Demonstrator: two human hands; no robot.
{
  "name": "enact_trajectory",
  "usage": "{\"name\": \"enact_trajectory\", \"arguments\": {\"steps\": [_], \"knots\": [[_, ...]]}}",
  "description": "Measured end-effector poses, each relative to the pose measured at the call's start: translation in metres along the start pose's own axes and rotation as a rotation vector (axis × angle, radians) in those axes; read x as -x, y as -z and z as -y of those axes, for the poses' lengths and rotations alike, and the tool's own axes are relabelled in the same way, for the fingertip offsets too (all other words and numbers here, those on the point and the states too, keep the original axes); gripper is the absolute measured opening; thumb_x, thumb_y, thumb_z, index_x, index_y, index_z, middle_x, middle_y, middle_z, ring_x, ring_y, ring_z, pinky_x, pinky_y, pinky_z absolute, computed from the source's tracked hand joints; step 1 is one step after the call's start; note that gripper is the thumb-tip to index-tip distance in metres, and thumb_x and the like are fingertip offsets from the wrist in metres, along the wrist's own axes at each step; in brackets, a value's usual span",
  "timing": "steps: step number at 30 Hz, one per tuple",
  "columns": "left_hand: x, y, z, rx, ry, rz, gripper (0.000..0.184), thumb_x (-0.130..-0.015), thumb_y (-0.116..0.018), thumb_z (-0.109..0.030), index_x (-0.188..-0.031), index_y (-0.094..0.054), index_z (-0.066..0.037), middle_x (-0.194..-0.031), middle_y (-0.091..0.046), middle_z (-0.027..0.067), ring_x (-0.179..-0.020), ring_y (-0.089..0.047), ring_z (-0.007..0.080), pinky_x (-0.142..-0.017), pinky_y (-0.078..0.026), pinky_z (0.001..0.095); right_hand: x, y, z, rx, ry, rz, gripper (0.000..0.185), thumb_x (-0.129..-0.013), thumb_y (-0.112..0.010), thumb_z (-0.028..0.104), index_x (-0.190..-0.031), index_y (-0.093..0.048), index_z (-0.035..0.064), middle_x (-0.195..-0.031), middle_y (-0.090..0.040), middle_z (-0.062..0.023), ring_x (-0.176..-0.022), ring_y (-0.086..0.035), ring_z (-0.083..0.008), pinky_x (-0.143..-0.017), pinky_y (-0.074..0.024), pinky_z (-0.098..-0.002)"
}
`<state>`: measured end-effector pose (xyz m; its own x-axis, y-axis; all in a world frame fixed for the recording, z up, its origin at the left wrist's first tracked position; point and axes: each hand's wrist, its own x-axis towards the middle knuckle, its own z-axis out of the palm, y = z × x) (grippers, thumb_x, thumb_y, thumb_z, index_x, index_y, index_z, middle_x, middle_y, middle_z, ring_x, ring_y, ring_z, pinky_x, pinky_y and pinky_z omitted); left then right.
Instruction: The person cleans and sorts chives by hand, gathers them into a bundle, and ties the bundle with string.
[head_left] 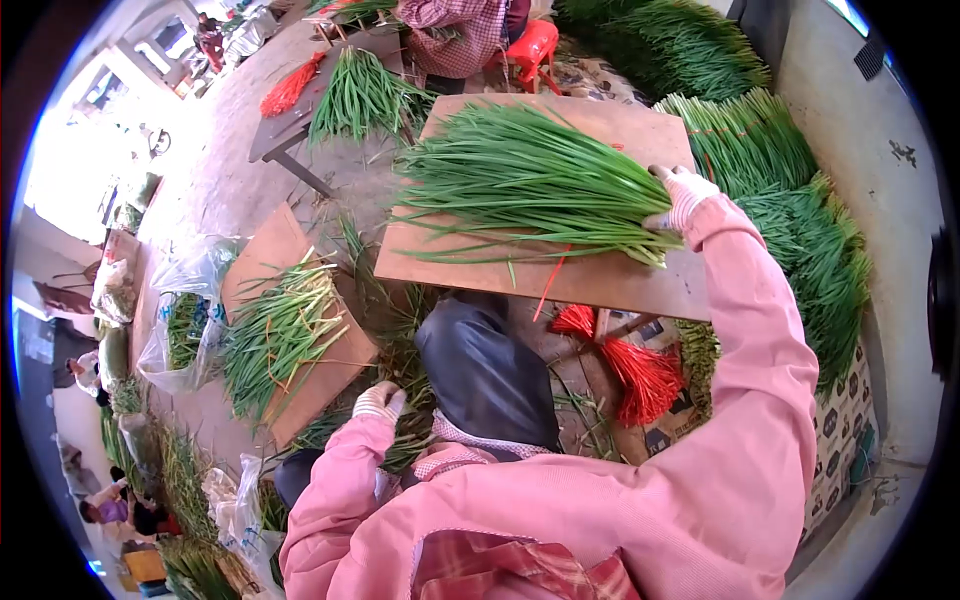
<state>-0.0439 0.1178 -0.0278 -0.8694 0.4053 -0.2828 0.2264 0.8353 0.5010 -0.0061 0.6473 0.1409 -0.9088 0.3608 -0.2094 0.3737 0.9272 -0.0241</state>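
Observation:
A large bunch of garlic chives (540,185) lies across the wooden table board (455,265), leaves to the left and pale stem ends to the right. My right hand (682,195), in a striped glove, is closed around the stem ends, fingers on the far side and thumb on the near side. My left hand (380,401), also gloved, hangs low beside my left knee with its fingers loosely apart and nothing visible in them. Close to it, more chives (290,335) lie loose on a tilted board (345,365). A red tie (552,285) dangles over the table's near edge.
Red ties (640,375) hang under the table. Stacked chive bundles (745,145) line the right wall. Ahead, a person in a checked top (450,40) sits near a red stool (533,48) and another table (285,125). A plastic bag (185,330) stands at left.

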Motion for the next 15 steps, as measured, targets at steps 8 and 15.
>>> {"name": "enact_trajectory", "arguments": {"steps": [8,15], "knots": [[0.005,-0.022,-0.034,0.065,0.0,0.1,0.026,-0.075,-0.055,-0.024,-0.091,-0.057,-0.003,-0.084,-0.058,0.0198,-0.08,-0.055,0.0361,-0.071,-0.043,0.0378,-0.003,-0.04,0.017,-0.019,0.089,-0.165,0.098,-0.053,-0.071,0.046,-0.125,-0.026,-0.0033,-0.125,-0.033,-0.0212,-0.114,-0.035,-0.0347,-0.093,-0.0309,-0.0406],[0.011,-0.019,-0.039,0.103,0.041,0.137,0.023,-0.076,-0.054,-0.021,-0.091,-0.058,-0.004,-0.084,-0.059,0.0172,-0.081,-0.056,0.0313,-0.071,-0.044,0.0347,-0.024,-0.053,0.01,0.04,0.082,-0.172,0.094,-0.054,-0.071,0.047,-0.126,-0.026,0.0051,-0.128,-0.03,-0.0184,-0.117,-0.03,-0.0331,-0.097,-0.0245,-0.0436]]}}
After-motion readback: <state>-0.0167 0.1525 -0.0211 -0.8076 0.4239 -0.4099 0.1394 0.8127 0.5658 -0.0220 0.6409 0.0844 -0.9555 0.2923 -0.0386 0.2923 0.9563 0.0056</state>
